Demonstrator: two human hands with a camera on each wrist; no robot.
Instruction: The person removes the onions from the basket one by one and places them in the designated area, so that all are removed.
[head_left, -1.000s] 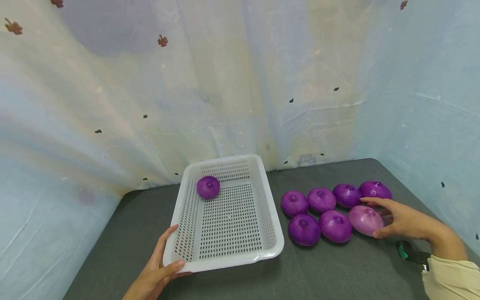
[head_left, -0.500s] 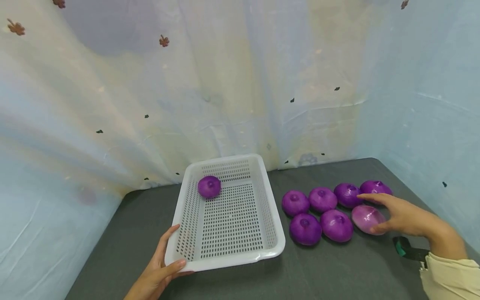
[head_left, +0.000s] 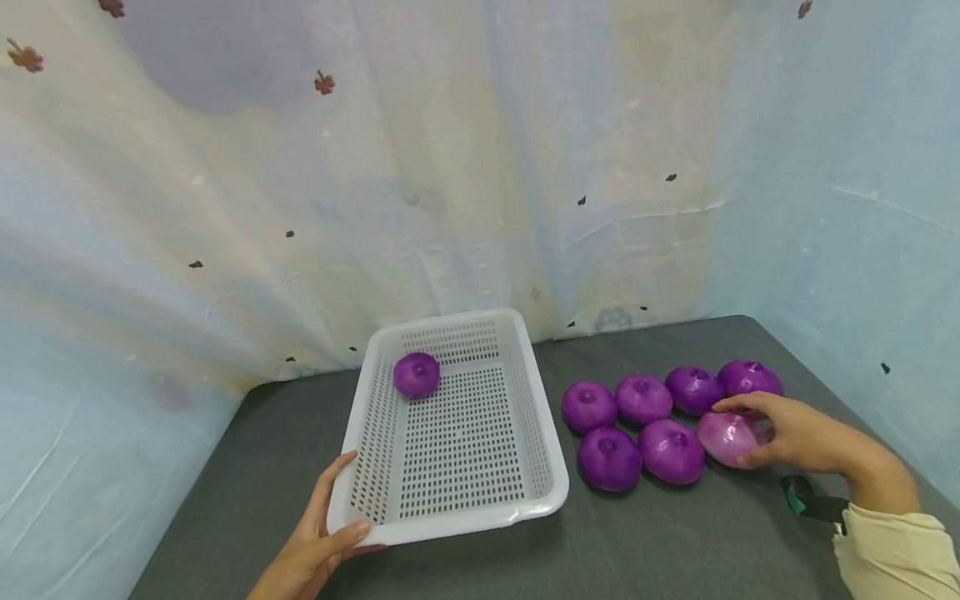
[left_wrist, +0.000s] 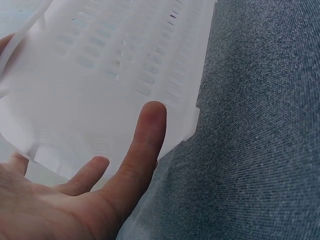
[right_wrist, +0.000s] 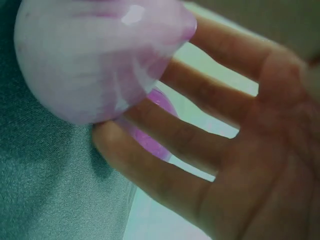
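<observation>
My left hand [head_left: 311, 537] grips the near left corner of a white perforated plastic basket [head_left: 558, 492], thumb on its rim. In the left wrist view, fingers [left_wrist: 150, 125] lie against the basket's translucent wall [left_wrist: 75, 95]. One purple onion [head_left: 416, 375] sits in the basket's far left part. At the right, my right hand [head_left: 806, 437] holds a pale pinkish-purple onion [head_left: 726, 438], thumb on the near side and fingers on the far side. In the right wrist view, this glossy onion [right_wrist: 95, 60] has its pointed tip towards the fingers; the thumb is not clearly seen.
Several darker purple onions [head_left: 672, 452] stand in two rows on the grey table [head_left: 637, 542], between the basket and my right hand. One onion [head_left: 750, 377] lies just beyond that hand. Patterned curtains [head_left: 450, 167] enclose the table's back and sides.
The pale onion has turned in my right hand, so its lighter side now shows in the head view. The hand has shifted slightly left. My left hand and the basket stay in place.
</observation>
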